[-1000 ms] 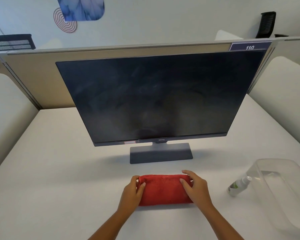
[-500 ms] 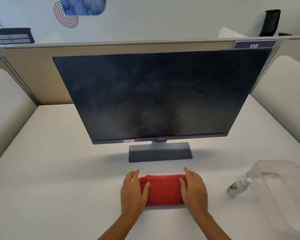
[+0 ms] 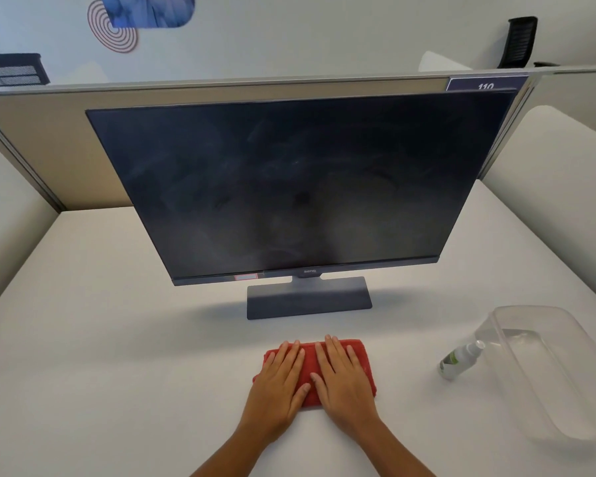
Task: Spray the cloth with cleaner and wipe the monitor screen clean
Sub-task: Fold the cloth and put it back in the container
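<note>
A folded red cloth (image 3: 309,363) lies on the white desk in front of the monitor's base. My left hand (image 3: 279,383) and my right hand (image 3: 343,378) both rest flat on top of it, palms down, fingers spread side by side, covering most of it. The dark monitor screen (image 3: 296,187) stands upright behind, switched off, with faint smears on it. A small spray bottle (image 3: 460,359) with a green label and clear cap stands to the right, apart from both hands.
A clear plastic tub (image 3: 565,380) sits at the right edge, just behind the bottle. The monitor's grey base (image 3: 308,297) is close beyond the cloth. Beige partitions (image 3: 41,139) wall the desk at the back and sides.
Both hands moved from the cloth's left and right ends onto its top and now lie flat on it. The cloth looks narrower and more folded than before.
</note>
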`<state>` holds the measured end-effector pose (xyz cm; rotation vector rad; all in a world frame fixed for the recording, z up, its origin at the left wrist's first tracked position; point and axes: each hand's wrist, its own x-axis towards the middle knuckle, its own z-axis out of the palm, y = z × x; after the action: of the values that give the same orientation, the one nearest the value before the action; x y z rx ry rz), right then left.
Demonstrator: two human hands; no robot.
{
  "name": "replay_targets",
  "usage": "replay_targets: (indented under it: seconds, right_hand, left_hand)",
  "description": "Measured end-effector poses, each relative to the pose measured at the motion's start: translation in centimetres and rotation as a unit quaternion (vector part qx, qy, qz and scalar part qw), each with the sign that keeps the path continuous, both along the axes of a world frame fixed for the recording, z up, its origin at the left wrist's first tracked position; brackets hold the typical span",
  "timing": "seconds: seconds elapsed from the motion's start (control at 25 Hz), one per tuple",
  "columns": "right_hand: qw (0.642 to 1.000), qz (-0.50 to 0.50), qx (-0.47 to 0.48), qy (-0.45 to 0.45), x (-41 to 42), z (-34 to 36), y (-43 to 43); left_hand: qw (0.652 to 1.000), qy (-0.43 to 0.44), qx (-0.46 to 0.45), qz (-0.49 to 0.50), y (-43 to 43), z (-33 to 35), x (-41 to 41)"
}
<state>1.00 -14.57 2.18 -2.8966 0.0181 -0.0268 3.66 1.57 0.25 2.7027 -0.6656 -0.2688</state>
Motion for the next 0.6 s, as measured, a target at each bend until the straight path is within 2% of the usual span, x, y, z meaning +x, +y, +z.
replay_targets:
  seconds: [0.12, 0.32, 0.48, 0.6]
  right_hand:
    - [1.0, -0.011, -0.007, 0.016, -0.1, 0.0, -1.5]
    - [0.997, -0.075, -0.017, 0.004, -1.0, -0.1, -3.3]
    - [0.992, -0.125, -0.015, 0.007, -1.8, 0.5, -3.1]
    - [0.985, -0.173, -0.005, 0.0, -1.7, 1.5, -1.9]
  left_hand:
    - [0.998, -0.049, 0.012, -0.021, 0.7, 0.8, -0.1]
    - [0.997, -0.057, 0.029, -0.048, 2.2, 1.7, -0.1]
    - [0.999, 0.001, 0.041, -0.018, 3.2, 1.2, -0.4]
    - [0.996, 0.056, -0.054, 0.034, 3.2, 2.1, -1.2]
